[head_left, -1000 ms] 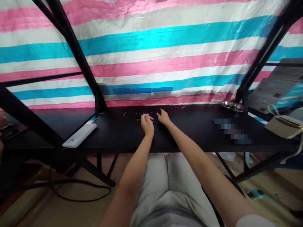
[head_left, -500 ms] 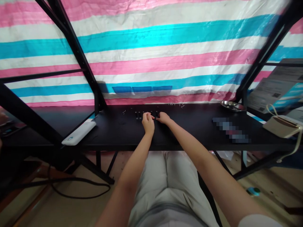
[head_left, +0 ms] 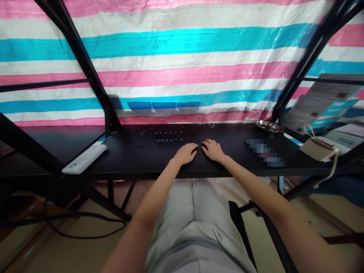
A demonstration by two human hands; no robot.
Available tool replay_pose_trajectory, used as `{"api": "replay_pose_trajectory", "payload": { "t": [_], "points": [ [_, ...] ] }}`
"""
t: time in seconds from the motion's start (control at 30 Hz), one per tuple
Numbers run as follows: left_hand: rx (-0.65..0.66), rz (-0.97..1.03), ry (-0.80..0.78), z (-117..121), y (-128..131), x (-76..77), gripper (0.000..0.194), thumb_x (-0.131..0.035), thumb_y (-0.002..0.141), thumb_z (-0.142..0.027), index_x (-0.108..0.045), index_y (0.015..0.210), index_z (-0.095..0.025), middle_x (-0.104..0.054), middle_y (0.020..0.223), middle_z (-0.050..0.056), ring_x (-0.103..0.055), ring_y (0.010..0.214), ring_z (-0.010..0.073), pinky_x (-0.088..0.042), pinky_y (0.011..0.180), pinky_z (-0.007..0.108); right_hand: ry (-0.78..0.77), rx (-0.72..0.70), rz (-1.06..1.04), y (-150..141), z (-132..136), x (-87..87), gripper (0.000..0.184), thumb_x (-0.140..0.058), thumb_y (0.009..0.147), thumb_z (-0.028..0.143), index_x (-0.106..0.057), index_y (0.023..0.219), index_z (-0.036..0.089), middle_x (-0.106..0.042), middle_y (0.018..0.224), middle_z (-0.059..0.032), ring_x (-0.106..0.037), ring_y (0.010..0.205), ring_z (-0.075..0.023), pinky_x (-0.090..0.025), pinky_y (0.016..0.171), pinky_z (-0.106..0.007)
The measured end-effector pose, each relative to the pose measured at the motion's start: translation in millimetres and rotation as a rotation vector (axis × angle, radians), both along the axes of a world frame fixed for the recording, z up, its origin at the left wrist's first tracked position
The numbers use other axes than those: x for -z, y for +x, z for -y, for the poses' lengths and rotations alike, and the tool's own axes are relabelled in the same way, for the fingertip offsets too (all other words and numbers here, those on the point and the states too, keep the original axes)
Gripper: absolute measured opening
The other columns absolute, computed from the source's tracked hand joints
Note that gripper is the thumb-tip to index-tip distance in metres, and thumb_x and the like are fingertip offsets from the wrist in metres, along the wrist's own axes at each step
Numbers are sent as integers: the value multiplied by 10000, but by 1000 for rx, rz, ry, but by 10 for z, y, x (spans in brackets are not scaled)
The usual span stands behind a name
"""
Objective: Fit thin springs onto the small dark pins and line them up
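Both hands are resting palm down on the black table (head_left: 133, 159), side by side with a narrow gap between them. The left hand (head_left: 186, 153) is lying loosely open, its fingers pointing toward the right hand (head_left: 212, 150) and its thumb standing a little off from them. The right hand is also spreading loosely, its fingers slightly bent and angling up toward the left hand. Neither is gripping anything that shows (what may be lying under the palms, I cannot tell).

Six small black pieces (head_left: 166, 137) are standing or lying in a row, just beyond the left hand and to its left, well within the table; which of the two, I cannot tell. Their ends are showing pale spots, and the two at the right are sitting slightly wider apart than the others. The left hand is coming nearest to the row without touching it.

Thin white bits (head_left: 200, 124) are lying along the back edge, and another white scrap (head_left: 142, 132) is lying left of the row. A metal dish (head_left: 269, 126) is sitting at the back right, a blurred-out item (head_left: 264, 152) is lying nearer the front, and a pale bag (head_left: 317, 149) is resting farther right. A white case (head_left: 85, 159) is lying aslant at the left end. Behind everything, a striped sheet (head_left: 182, 41) is hanging.
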State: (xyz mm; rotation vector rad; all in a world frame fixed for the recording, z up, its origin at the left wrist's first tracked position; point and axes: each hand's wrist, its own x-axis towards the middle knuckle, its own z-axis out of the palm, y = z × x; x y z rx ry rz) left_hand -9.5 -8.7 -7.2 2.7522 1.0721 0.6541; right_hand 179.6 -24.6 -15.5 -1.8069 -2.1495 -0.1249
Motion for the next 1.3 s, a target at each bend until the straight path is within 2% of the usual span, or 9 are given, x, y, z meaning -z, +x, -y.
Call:
{"api": "replay_pose_trajectory", "payload": {
  "t": [0.13,0.27,0.47,1.0,1.17,1.3],
  "points": [
    [-40,-143,-140,-35,28,32,498,-268,928,-357,-382,1366,-151,-325,1459,83,-290,1349,198,-217,1117,366,-68,19,-58,90,12,76,472,-326,923,393,-469,1317,176,-423,1394,-92,-366,1273,-233,-283,1046,-410],
    [-52,-225,-193,-37,46,5,518,-219,938,-376,-309,1407,-177,-240,1492,65,-199,1383,191,-161,1129,389,-112,35,-78,74,12,89,485,-304,930,374,-419,1356,171,-362,1435,-92,-305,1328,-229,-232,1076,-446],
    [-39,-227,-222,-62,28,-8,524,-231,932,-411,-302,1411,-210,-228,1494,57,-189,1386,185,-159,1124,398,-139,17,-108,72,37,55,482,-307,930,357,-414,1359,165,-351,1439,-99,-283,1342,-222,-213,1085,-454],
    [-48,-255,-220,-43,30,-19,541,-200,931,-419,-276,1421,-204,-209,1503,48,-172,1391,179,-146,1128,387,-131,28,-94,60,40,61,471,-317,931,347,-427,1350,163,-367,1431,-98,-293,1338,-227,-220,1084,-457],
    [-45,-318,-180,-25,39,-30,556,-167,938,-410,-245,1431,-168,-188,1508,72,-161,1393,195,-150,1124,400,-123,32,-85,50,41,59,460,-327,928,338,-438,1342,171,-381,1423,-99,-306,1331,-220,-230,1081,-449],
    [18,-401,-147,-19,-2,-92,571,-163,939,-418,-226,1435,-143,-175,1509,98,-155,1393,216,-160,1115,416,-115,37,-87,45,37,63,455,-331,927,340,-445,1335,175,-387,1420,-94,-314,1326,-221,-234,1078,-451]
  ]
}}
